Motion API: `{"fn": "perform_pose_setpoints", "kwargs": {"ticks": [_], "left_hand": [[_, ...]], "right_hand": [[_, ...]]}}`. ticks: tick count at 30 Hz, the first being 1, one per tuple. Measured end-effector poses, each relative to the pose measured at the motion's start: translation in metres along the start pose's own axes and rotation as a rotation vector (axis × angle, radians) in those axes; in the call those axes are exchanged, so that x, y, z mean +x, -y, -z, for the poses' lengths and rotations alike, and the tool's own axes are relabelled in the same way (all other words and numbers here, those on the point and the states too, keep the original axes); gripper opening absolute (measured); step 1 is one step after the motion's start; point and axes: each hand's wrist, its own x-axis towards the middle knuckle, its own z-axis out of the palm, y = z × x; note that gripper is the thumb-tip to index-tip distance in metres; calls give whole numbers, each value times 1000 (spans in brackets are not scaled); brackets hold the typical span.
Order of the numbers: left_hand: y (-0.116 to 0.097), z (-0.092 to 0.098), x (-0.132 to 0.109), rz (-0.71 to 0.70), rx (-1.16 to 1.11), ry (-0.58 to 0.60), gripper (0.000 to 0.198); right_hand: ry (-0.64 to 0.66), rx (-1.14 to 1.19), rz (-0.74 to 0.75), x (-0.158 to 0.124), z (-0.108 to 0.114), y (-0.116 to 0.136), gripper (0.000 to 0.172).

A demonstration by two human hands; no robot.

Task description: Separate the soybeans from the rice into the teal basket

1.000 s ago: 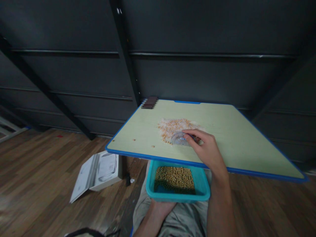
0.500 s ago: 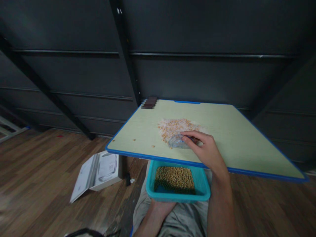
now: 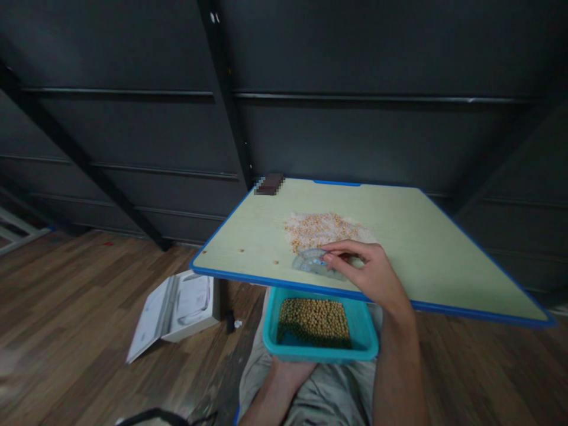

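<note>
A pale green table (image 3: 426, 248) with a blue rim holds a pile of yellow beans mixed with white grains (image 3: 317, 229). My right hand (image 3: 370, 272) pinches a small clear plastic piece (image 3: 310, 261) and rests it on the tabletop at the near edge of the pile. Just under the table's front edge is a blue tub (image 3: 320, 350) holding yellow beans. My left hand (image 3: 288, 373) is below the tub and holds it from underneath; its fingers are hidden.
A small dark object (image 3: 269, 184) lies at the table's far left corner. A few stray beans (image 3: 275, 262) dot the table's left side. An open white box (image 3: 175, 310) lies on the wooden floor to the left. Dark wall panels and slanted beams stand behind.
My right hand has dragged the clear plastic piece from the pile toward the table's near edge and slightly left. The tub and my left hand have stayed put.
</note>
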Motion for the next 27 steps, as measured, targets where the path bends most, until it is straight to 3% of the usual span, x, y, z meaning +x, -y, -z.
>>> {"fn": "perform_pose_setpoints", "kwargs": {"ticks": [3, 6, 14, 22, 27], "left_hand": [[-1, 5, -6, 4, 8, 28, 34], [-3, 8, -9, -2, 33, 56, 34], [-3, 8, -7, 9, 60, 53, 42], [-5, -8, -11, 7, 40, 148, 40], [-1, -5, -2, 12, -25, 74, 36]], "right_hand": [[-113, -83, 14, 4, -1, -3, 16], [-132, -115, 11, 6, -1, -5, 18], [-82, -120, 17, 6, -1, -6, 17], [-19, -99, 1, 5, -1, -2, 17], [93, -40, 12, 1, -1, 2, 17]]}}
